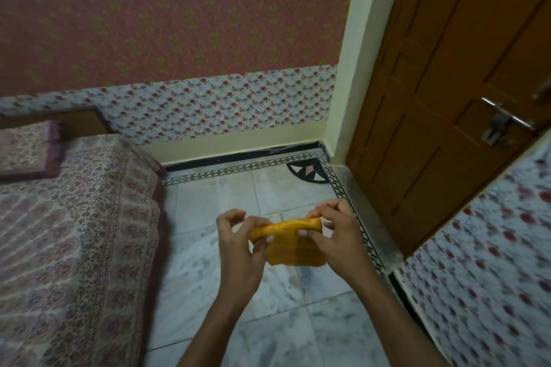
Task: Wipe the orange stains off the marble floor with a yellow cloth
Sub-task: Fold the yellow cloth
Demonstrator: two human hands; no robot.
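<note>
Folded yellow-orange cloth [293, 243] is pinched at top edge by left hand [238, 243] & right hand [332, 229], above grey-veined marble floor [298, 322]. No orange stains seen yet. Cloth prob. best kept folded into a firm pad before being pressed down.

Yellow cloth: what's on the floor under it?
The yellow cloth hangs between the left hand and right hand, above grey-veined marble floor. No orange stains show; the patch behind it is hidden.

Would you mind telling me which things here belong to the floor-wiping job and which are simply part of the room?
Part of the job:
yellow cloth, held up between both hands
left hand
right hand
marble floor; no orange stains visible here

Just in the room:
bed
pillow
wooden door
door handle
</note>
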